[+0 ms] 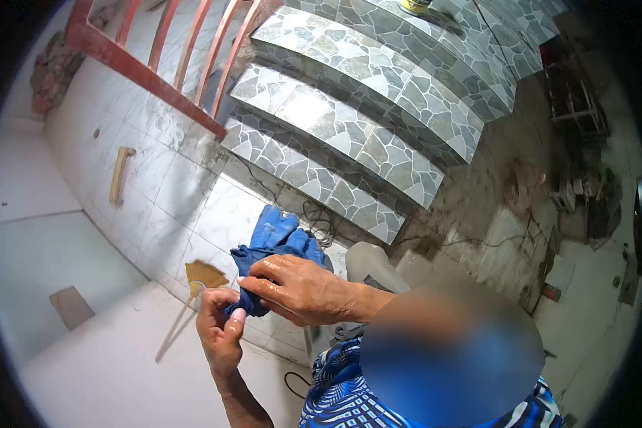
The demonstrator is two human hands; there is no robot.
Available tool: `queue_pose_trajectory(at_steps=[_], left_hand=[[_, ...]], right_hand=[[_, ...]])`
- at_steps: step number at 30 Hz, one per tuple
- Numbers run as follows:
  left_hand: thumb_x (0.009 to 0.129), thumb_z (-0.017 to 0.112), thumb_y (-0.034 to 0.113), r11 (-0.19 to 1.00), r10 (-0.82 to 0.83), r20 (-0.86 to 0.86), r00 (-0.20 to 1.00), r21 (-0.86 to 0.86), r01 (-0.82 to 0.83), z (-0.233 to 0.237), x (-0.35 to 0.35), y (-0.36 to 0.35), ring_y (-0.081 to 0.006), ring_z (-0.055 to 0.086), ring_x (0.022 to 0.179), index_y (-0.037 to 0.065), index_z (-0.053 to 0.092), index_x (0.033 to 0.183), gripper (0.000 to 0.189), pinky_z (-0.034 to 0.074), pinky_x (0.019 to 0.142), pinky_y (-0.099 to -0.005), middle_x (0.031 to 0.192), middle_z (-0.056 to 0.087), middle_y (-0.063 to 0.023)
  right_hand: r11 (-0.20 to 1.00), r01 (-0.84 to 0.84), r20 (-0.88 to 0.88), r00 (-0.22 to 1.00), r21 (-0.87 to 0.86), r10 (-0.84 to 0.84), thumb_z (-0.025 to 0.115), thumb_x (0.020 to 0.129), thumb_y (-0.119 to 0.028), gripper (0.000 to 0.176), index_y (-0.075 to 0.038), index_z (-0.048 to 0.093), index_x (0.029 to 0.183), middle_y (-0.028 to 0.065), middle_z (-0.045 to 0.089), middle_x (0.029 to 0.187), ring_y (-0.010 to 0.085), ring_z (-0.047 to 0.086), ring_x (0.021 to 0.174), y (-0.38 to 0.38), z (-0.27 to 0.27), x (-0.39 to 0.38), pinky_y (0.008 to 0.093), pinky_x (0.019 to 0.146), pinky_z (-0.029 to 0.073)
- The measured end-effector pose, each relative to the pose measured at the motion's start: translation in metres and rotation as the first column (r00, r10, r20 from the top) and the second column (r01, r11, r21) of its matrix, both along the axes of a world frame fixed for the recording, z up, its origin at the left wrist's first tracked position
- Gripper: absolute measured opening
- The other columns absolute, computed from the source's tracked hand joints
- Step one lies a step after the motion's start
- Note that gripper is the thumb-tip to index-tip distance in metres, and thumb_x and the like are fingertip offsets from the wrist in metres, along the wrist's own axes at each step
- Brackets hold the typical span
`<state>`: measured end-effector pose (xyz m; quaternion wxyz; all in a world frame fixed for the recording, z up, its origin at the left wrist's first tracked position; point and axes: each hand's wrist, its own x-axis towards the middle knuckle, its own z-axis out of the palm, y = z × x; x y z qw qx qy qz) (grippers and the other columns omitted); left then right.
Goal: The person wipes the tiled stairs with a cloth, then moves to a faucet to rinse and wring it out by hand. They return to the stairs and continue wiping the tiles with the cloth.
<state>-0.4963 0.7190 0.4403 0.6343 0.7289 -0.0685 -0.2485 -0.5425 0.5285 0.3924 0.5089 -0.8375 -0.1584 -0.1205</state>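
Observation:
A blue work glove (272,230) hangs in front of me, its fingers pointing up and away and its darker cuff bunched toward me. My left hand (221,328) pinches the lower edge of the cuff between thumb and fingers. Across the top of the cuff lies my right hand (303,285), its fingers curled over the cloth. Both hands look wet. Part of the cuff is hidden beneath the right fingers.
Stone-patterned tiled steps (321,118) rise ahead, with a red metal railing (150,85) at their left. A broom with yellow bristles (205,273) is beyond my left hand. Coiled wire (319,220) lies by the bottom step. A beige bar-like piece (121,175) rests on pale tiles.

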Motion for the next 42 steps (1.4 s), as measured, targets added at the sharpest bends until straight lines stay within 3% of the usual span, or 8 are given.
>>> queue_pose_trajectory(at_steps=[8,12,21,26,30,33,37,42], left_hand=[[0.085,0.063,0.012,0.975,-0.123,-0.008,0.992,-0.187,0.119,0.004,0.066,-0.006,-0.0166,0.054,0.091,0.002,0.055,0.098,0.018,0.043,0.088,-0.0318,0.096,0.056,-0.0091],[0.083,0.061,-0.009,0.955,-0.106,0.007,0.994,-0.277,0.104,0.006,0.084,-0.025,-0.0145,0.053,0.090,0.003,0.055,0.097,0.019,0.044,0.084,-0.0281,0.097,0.057,-0.0088],[0.076,0.078,0.000,0.852,-0.447,0.348,0.824,-0.113,0.511,0.020,0.131,-0.077,-0.0146,0.049,0.089,0.001,0.070,0.113,0.038,0.043,0.077,-0.0268,0.094,0.052,-0.0062],[0.076,0.082,0.010,0.844,-0.503,0.548,0.668,0.148,0.515,0.027,0.158,-0.104,-0.0205,0.058,0.086,0.003,0.065,0.083,0.020,0.049,0.072,-0.0316,0.094,0.055,-0.0091],[0.079,0.074,0.007,0.889,-0.238,0.768,0.595,-0.074,0.451,0.024,0.155,-0.126,-0.0358,0.068,0.095,0.004,0.045,0.065,0.032,0.058,0.085,-0.0459,0.100,0.063,-0.0152],[0.081,0.071,0.006,0.873,-0.235,0.637,0.734,-0.194,0.448,0.034,0.151,-0.120,-0.0377,0.070,0.088,0.005,0.039,0.062,0.037,0.056,0.089,-0.0530,0.094,0.065,-0.0166],[0.089,0.071,0.031,0.863,-0.181,0.731,0.658,-0.203,0.463,0.041,0.155,-0.116,-0.0291,0.063,0.074,0.006,0.038,0.065,0.048,0.054,0.080,-0.0495,0.071,0.053,-0.0096],[0.093,0.067,0.040,0.662,-0.137,0.441,0.887,-0.625,0.413,0.040,0.158,-0.095,-0.0178,0.048,0.049,0.008,0.041,0.064,0.050,0.043,0.048,-0.0368,0.058,0.045,-0.0059]], right_hand=[[0.982,0.186,0.112,0.976,0.019,-0.187,0.074,0.077,-0.002,0.027,-0.001,0.056,0.098,0.0152,0.057,0.101,0.0335,0.062,0.096,-0.010,0.020,0.037,0.0445,0.084,0.051],[0.969,0.242,0.086,0.968,-0.056,-0.237,0.078,0.071,-0.001,0.032,-0.005,0.056,0.094,0.0138,0.058,0.107,0.0326,0.064,0.101,-0.030,0.024,0.036,0.0443,0.086,0.053],[0.930,0.366,0.351,0.866,0.044,-0.357,0.075,0.080,-0.005,0.024,-0.005,0.054,0.090,0.0095,0.057,0.101,0.0289,0.062,0.107,-0.082,0.062,0.067,0.0457,0.090,0.050],[0.924,0.368,0.413,0.829,0.108,-0.378,0.076,0.079,-0.006,0.027,-0.006,0.054,0.093,0.0092,0.057,0.098,0.0283,0.063,0.100,-0.111,0.071,0.083,0.0458,0.089,0.049],[0.932,0.351,0.402,0.844,0.087,-0.355,0.079,0.076,-0.009,0.029,-0.007,0.055,0.093,0.0082,0.055,0.090,0.0276,0.061,0.089,-0.122,0.068,0.092,0.0449,0.086,0.048],[0.935,0.349,0.361,0.865,0.067,-0.349,0.082,0.074,-0.012,0.034,-0.010,0.059,0.098,0.0065,0.055,0.088,0.0277,0.059,0.084,-0.124,0.073,0.096,0.0446,0.082,0.047],[0.962,0.272,0.335,0.905,0.017,-0.262,0.085,0.070,-0.015,0.033,-0.012,0.063,0.095,0.0050,0.053,0.086,0.0259,0.058,0.083,-0.130,0.082,0.104,0.0422,0.078,0.047],[0.981,0.194,0.294,0.937,0.011,-0.189,0.084,0.069,-0.011,0.035,-0.013,0.065,0.098,0.0056,0.057,0.090,0.0259,0.060,0.088,-0.141,0.092,0.114,0.0422,0.081,0.049]])
